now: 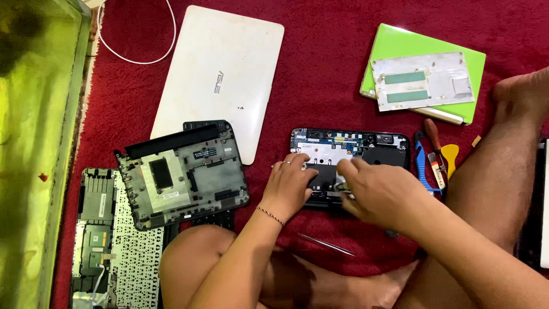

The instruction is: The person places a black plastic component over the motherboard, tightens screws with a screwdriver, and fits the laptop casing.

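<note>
Watching both hands work over opened netbook chassis (pixel 349 150), centre frame, lying flat on red carpet (pixel 337 68) w/ internals up — board exposed so parts are reachable from above.

Left hand (pixel 290 184): spread flat, fingers resting on lower-left of chassis, holding nothing; reads as a brace so the body doesn't slide on the pile. Ring on one finger, thin bracelet at wrist.

Right hand (pixel 374 191): fingers curled in narrow at front edge of chassis, approx 6 o'clock of the board. Looks pinched on a small metal bit, but blurred; can't tell what, or if gripped at all.

Around it:
- Tweezers (pixel 326 244) on carpet at 6 o'clock of chassis, just below the hands, w/in easy reach.
- Blue-handled tool (pixel 421 166), red-handled tool (pixel 432 137), yellow pry pick (pixel 452 154) bunched at 3 o'clock, beside right forearm — working-side stash, I judge.
- Green laptop (pixel 400 43) at 1 o'clock w/ metal shield plate (pixel 423 80) parked on top, off the carpet fibres.
- White laptop (pixel 220 74), lid shut, at 10–11 o'clock; white cable (pixel 137 60) looped beyond.
- Grey bottom cover (pixel 183 174), inside up, at 9 o'clock, overlapping keyboard panel (pixel 114 246), underside up, at 8 o'clock — removed parts set well apart from work zone.

Person sits on floor, bare legs framing the job.
</note>
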